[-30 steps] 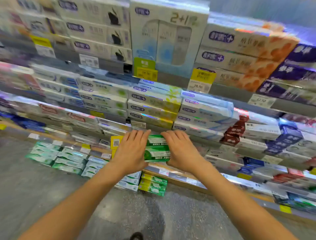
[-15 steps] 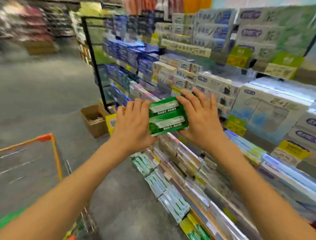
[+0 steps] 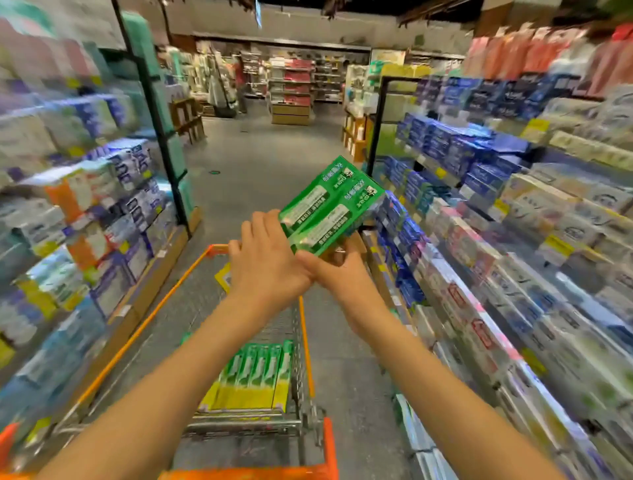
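Arms outstretched, left grip [image 3: 267, 260] and right grip [image 3: 337, 270] touching, both holding.

Floor [image 3: 274, 161]: grey speckled concrete is running down the aisle toward 12 o'clock.
Left shelving [image 3: 85, 205]: blurred stacked boxes are filling the 9 o'clock side, ending at a black upright [image 3: 156, 137].
Right shelving [image 3: 513, 246]: tiers of blue, white and pink boxes are stretching along 3 o'clock, carrying yellow price tags.
Far wall [image 3: 294, 44]: pale grey, is closing the room at 12 o'clock above more racks [image 3: 294, 85].
Ceiling [image 3: 342, 4]: is showing dark.
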`<action>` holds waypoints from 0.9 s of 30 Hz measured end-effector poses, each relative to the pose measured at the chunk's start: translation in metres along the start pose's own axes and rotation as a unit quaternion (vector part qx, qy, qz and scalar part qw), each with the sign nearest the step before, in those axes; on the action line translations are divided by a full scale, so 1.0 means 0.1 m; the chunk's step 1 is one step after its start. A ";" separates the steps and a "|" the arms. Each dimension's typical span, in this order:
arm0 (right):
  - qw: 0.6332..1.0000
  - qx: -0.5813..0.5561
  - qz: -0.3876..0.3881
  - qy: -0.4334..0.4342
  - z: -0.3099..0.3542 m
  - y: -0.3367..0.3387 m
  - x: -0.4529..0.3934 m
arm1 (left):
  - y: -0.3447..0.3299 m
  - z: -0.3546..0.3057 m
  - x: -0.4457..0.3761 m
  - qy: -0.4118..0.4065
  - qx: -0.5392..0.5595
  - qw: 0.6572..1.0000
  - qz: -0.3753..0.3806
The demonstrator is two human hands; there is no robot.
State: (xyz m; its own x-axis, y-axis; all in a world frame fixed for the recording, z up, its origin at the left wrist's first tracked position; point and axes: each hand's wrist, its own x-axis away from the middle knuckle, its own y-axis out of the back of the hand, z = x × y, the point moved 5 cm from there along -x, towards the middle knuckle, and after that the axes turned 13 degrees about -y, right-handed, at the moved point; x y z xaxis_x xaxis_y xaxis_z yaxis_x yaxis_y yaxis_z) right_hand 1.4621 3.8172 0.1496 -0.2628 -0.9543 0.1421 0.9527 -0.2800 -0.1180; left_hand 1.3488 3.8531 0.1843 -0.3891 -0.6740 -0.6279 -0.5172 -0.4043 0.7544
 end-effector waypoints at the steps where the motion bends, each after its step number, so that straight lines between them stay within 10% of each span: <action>1: 0.999 -0.033 0.016 -0.012 -0.07 -0.32 -0.07 | 0.04 0.21 0.06 0.033 0.013 0.999 0.004; 9: 0.987 -0.141 -0.025 -0.077 -0.62 -1.90 -0.64 | 0.06 1.76 0.48 0.097 0.131 0.982 0.100; 13: 0.986 -0.113 -0.017 -0.125 -0.80 -2.03 -0.85 | -0.14 2.27 0.49 0.142 0.314 0.914 0.215; 19: 0.984 -0.037 0.034 -0.172 -1.02 -2.15 -1.21 | -0.79 2.79 0.61 0.250 0.450 0.842 0.161; 27: 0.961 0.021 0.040 -0.274 -2.09 -1.90 -1.95 | -1.37 3.46 0.90 0.352 0.384 0.836 0.173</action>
State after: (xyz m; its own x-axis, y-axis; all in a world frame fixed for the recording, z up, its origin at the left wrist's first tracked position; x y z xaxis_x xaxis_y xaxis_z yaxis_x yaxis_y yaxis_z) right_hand 1.3007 4.0345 -0.0610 -0.0803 -0.7705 0.6323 0.9748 -0.1930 -0.1114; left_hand 1.1203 4.0614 -0.0418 -0.2120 -0.9744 0.0753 -0.9086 0.2249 0.3521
